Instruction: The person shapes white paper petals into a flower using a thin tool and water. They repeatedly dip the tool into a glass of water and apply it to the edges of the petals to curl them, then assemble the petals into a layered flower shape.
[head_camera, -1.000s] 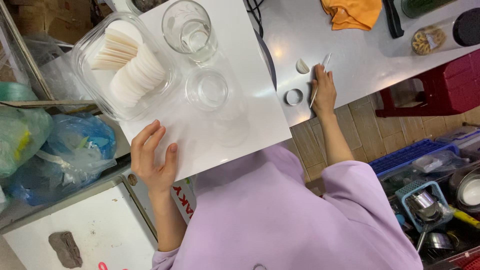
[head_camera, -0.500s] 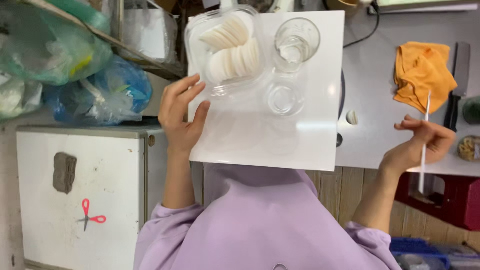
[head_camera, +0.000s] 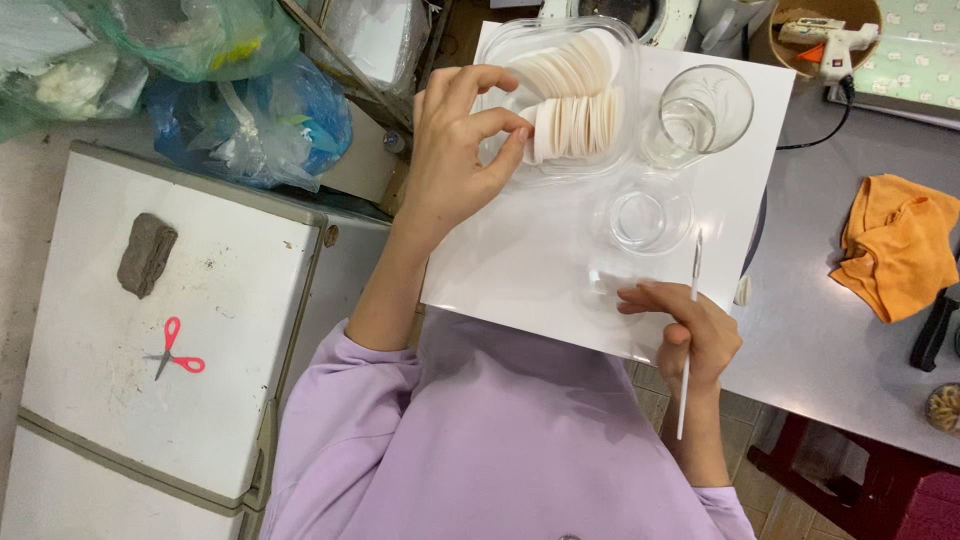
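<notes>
scissors: red-handled scissors (head_camera: 176, 353), flat on white cabinet top (head_camera: 230, 300), far left
left hand: left hand (head_camera: 455, 150), fingers pinched on one cream disc (head_camera: 532, 128) at container edge
container: clear plastic container (head_camera: 520, 50) on white board (head_camera: 530, 260), discs stacked on edge inside
glass dish: glass dish (head_camera: 650, 215), near board's right side
right hand: right hand (head_camera: 690, 335), closed on thin white stick (head_camera: 690, 330), at board's near edge
cloth: orange cloth (head_camera: 895, 245), on grey bench (head_camera: 830, 340), far right

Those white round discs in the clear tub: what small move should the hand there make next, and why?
Probably lift one disc out. The left hand already pinches the end disc of the row of white discs in the clear tub, while the right hand holds a thin white stick.
</notes>
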